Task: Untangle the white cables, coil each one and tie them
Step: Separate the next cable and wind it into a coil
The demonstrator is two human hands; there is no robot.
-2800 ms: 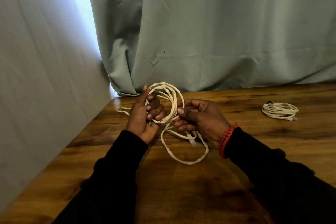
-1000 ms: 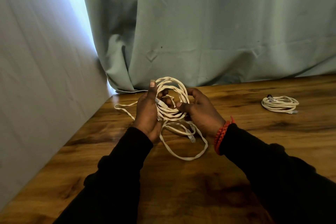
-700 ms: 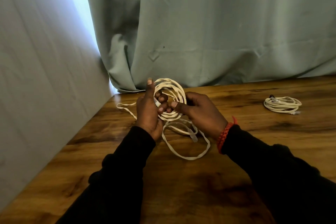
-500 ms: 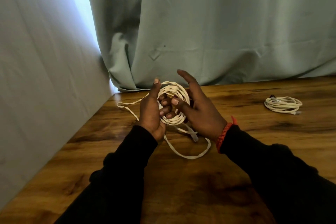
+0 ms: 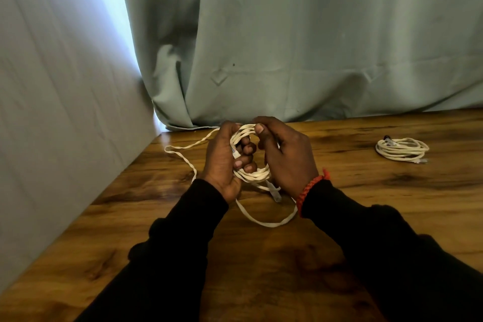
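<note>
The right hand [image 5: 286, 157], open a moment ago, now joins the left hand [image 5: 222, 162] gripping the half-wound white cable coil [image 5: 254, 174], so tying is near.

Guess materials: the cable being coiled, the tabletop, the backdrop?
Cable being coiled: looks like matte off-white braided or fabric sheathing, from its twisted texture; it could be plain plastic.
Tabletop: wood or wood-look laminate, with grain, dark knots and a glossy sheen.
Backdrop: soft grey-green woven cloth, hanging in folds and creases.
</note>
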